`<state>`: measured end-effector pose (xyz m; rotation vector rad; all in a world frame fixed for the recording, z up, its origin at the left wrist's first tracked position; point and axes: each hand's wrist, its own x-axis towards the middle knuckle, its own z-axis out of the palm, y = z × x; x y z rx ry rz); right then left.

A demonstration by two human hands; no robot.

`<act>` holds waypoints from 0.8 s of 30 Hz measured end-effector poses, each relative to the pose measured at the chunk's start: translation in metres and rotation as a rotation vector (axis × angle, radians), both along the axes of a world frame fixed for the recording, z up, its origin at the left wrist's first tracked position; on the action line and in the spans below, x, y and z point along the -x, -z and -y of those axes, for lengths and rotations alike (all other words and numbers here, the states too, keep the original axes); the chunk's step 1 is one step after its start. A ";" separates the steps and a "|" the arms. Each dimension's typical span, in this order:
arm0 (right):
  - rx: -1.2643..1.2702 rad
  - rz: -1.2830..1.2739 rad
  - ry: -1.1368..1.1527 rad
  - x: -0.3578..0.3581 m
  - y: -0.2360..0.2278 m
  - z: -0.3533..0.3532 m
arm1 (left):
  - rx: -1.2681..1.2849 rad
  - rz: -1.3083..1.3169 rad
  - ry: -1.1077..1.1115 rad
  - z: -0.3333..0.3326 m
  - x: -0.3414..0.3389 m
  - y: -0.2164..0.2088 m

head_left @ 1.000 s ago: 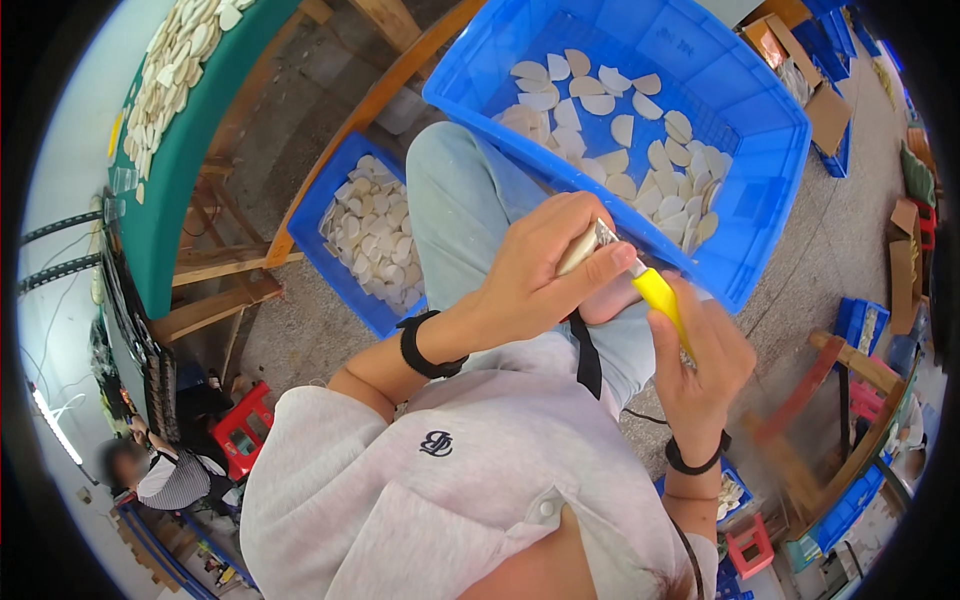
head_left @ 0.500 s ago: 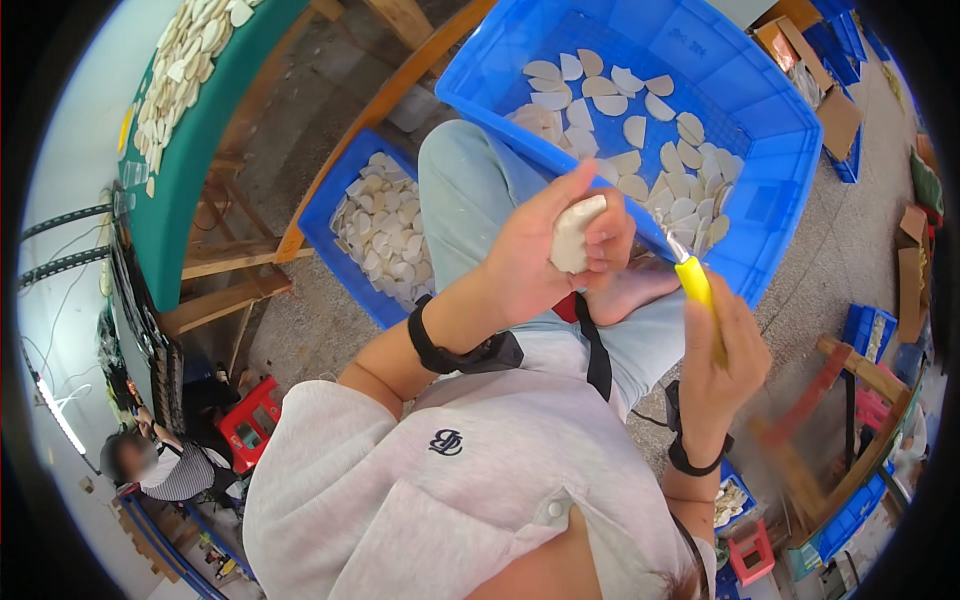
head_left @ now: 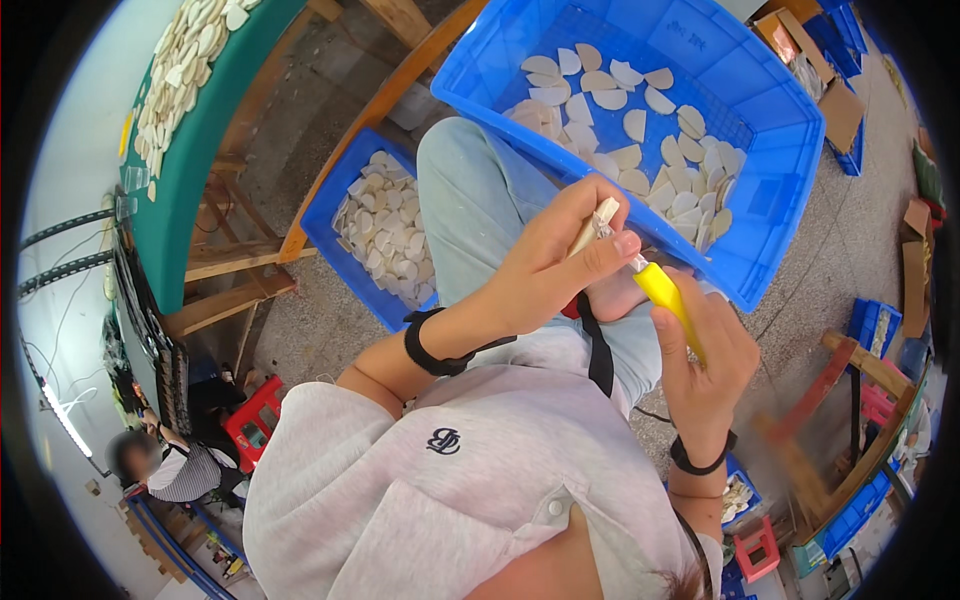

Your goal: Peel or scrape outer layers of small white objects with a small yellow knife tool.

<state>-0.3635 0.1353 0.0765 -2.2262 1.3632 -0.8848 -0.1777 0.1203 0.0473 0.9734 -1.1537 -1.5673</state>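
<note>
My left hand (head_left: 560,250) is closed around a pale, off-white flat piece (head_left: 604,212), its narrow edge turned up between thumb and fingers. A yellow utility knife (head_left: 668,300) is gripped in my right hand (head_left: 708,350). Its metal tip meets the piece close to my left thumb; the exact point of contact is too small to make out. Both hands are above my lap, at the near edge of a large blue crate (head_left: 775,150). Inside that crate lie many off-white half-round pieces (head_left: 608,98), scattered on the left and heaped on the right.
A smaller blue bin (head_left: 322,215) full of similar pieces stands left of my knee. Beyond it, a green-covered table (head_left: 165,235) bears another pile. Wooden framing (head_left: 350,140) runs between them. A red stool (head_left: 252,420) and another person are at lower left. Cardboard boxes (head_left: 840,115) stand right.
My left hand has turned the piece from lying across the palm to edge-up. My right hand has brought the knife leftward until its tip meets the piece.
</note>
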 end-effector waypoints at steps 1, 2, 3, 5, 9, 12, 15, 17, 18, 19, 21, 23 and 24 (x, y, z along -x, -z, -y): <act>0.004 -0.009 -0.001 0.000 0.000 0.000 | 0.033 0.033 -0.012 0.000 0.000 0.002; 0.002 -0.008 0.000 0.000 0.000 0.000 | 0.066 0.067 -0.024 0.000 0.000 0.003; 0.017 -0.020 0.002 0.000 0.000 0.000 | 0.065 0.067 -0.022 0.000 0.001 0.003; 0.030 -0.032 0.005 0.000 0.000 0.000 | 0.087 0.104 -0.031 0.000 0.001 0.003; 0.052 -0.045 -0.002 0.002 0.001 0.000 | 0.056 0.152 -0.023 -0.002 0.000 0.001; 0.037 -0.044 -0.006 0.003 0.000 0.000 | 0.062 0.160 -0.021 -0.003 0.000 0.003; 0.012 -0.028 -0.014 0.004 -0.001 -0.001 | 0.118 0.158 -0.026 -0.003 0.001 0.005; 0.001 -0.016 -0.023 0.004 -0.001 -0.001 | 0.129 0.166 -0.019 -0.003 0.000 0.005; 0.005 -0.010 -0.024 0.004 -0.001 -0.001 | 0.129 0.166 -0.018 -0.003 0.000 0.004; 0.008 -0.003 -0.026 0.004 -0.001 -0.001 | 0.125 0.175 -0.020 -0.003 0.000 0.004; 0.020 -0.013 -0.026 0.004 -0.001 -0.001 | 0.120 0.184 -0.022 -0.004 0.000 0.004; 0.031 -0.024 -0.026 0.004 -0.001 -0.001 | 0.172 0.213 -0.030 -0.004 -0.001 0.005; 0.031 -0.020 -0.032 0.004 -0.001 -0.001 | 0.170 0.213 -0.029 -0.004 -0.001 0.004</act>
